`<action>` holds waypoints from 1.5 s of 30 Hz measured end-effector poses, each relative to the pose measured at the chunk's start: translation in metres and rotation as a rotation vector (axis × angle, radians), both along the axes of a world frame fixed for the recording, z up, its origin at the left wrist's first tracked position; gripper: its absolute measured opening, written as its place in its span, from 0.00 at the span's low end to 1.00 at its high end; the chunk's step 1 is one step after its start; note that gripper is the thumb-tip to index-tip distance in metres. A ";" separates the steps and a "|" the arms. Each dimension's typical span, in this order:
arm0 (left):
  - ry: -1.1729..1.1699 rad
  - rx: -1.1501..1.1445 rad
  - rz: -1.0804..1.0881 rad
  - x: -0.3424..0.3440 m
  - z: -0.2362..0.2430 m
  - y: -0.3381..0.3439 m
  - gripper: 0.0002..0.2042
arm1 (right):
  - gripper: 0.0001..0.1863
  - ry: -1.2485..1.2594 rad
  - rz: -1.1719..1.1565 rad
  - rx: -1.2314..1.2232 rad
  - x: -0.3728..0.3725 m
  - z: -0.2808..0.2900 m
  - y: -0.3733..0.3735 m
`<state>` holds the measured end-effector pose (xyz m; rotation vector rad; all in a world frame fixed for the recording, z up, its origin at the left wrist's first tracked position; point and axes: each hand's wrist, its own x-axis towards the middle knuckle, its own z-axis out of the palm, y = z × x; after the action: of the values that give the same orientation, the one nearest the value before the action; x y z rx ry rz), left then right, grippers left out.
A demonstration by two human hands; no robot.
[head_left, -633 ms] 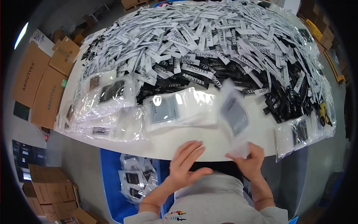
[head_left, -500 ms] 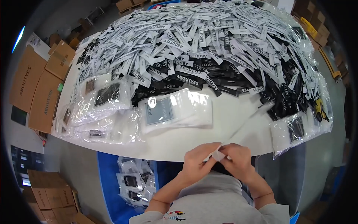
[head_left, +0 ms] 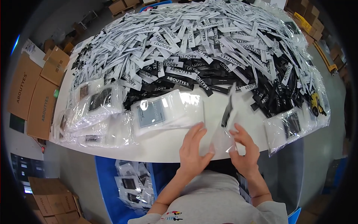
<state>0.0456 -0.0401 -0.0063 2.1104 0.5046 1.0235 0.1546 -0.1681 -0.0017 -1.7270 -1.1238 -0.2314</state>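
Observation:
A clear plastic bag with a dark panel stands tilted between my hands near the table's front edge, slightly blurred. My left hand has its fingers stretched apart, and its thumb touches the bag's near left corner. On the other side, my right hand curls its fingers and thumb at the bag's right edge; the exact grip is partly hidden. Just left of the bag lies a stack of clear bags with a grey label on top.
A heap of white and black printed strips covers the table's far side. Packed clear bags lie at left and right, near yellow-handled scissors. Below the table is a blue bin holding bagged items. Cartons stand left.
My hands have moved apart from being pinched together. The bag, earlier a thin strip slanting right from my fingers, now stands spread between them. The whole view has shifted slightly.

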 end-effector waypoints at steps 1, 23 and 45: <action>0.084 0.036 -0.139 -0.004 0.013 -0.002 0.18 | 0.12 0.178 -0.007 -0.044 0.001 0.005 -0.004; 0.089 -0.993 -0.234 -0.082 -0.013 0.036 0.14 | 0.13 -0.370 0.150 -0.429 0.160 -0.032 0.104; -0.233 -1.161 -0.218 -0.043 -0.005 0.037 0.30 | 0.11 1.023 0.184 0.619 0.102 0.017 0.078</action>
<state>0.0028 -0.0034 -0.0116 0.9705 0.5453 0.5841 0.2569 -0.0905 0.0149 -0.9396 -0.3631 0.3652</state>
